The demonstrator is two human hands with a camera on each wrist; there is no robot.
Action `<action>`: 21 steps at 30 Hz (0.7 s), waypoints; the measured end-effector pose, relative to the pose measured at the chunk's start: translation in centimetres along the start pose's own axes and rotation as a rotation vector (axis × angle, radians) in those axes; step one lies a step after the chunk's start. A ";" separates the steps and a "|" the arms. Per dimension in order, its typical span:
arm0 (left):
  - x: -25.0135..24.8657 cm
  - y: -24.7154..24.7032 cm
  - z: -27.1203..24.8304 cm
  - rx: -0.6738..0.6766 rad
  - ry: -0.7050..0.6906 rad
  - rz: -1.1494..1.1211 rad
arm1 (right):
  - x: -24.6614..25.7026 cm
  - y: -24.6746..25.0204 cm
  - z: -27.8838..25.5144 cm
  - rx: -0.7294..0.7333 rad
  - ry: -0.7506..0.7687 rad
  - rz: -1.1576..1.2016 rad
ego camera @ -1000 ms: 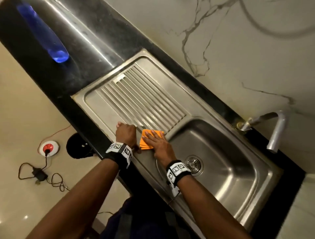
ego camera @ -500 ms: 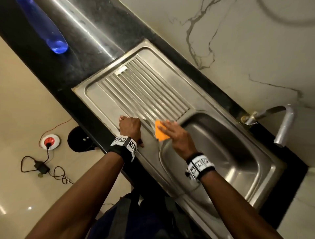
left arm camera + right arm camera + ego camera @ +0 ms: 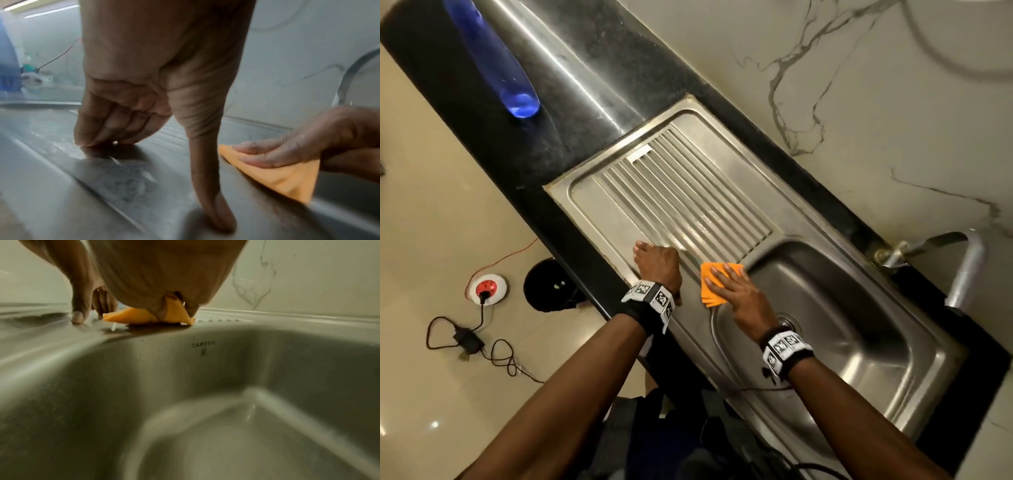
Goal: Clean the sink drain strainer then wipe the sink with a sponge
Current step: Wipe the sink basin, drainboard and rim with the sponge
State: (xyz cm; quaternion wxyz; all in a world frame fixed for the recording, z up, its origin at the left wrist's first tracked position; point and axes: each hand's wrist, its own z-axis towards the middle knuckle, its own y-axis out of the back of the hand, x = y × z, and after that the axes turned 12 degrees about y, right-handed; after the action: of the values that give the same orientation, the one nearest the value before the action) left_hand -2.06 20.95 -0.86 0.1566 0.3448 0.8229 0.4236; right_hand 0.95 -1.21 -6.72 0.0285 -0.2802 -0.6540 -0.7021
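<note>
A blue bottle (image 3: 496, 65) lies on the dark counter at far left. The left hand (image 3: 657, 262) rests on the sink's (image 3: 914, 373) ribbed drainboard, fingers curled under, thumb straight down on the steel. Just right, the right hand (image 3: 739, 294) presses the orange sponge (image 3: 714, 287) flat beside the basin's left edge, fingers straight and slightly spread. The drain strainer (image 3: 786, 321) sits in the basin, partly hidden by that wrist.

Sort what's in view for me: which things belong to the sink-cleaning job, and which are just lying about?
Job:
orange sponge, flat under the right hand
steel sink
drain strainer
left hand, braced on the drainboard

Lying about:
blue bottle on the black counter
tap
socket and cables on the floor
</note>
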 end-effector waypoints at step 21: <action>-4.5 2.2 4.3 -0.003 -0.051 -0.147 | -3.6 1.7 -2.7 -0.028 -0.081 -0.022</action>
State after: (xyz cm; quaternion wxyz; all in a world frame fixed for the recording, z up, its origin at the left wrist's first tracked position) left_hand 4.49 21.25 -1.79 0.2087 0.2938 0.8411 0.4034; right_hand 3.71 -5.19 -6.70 -0.0095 -0.3014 -0.6478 -0.6996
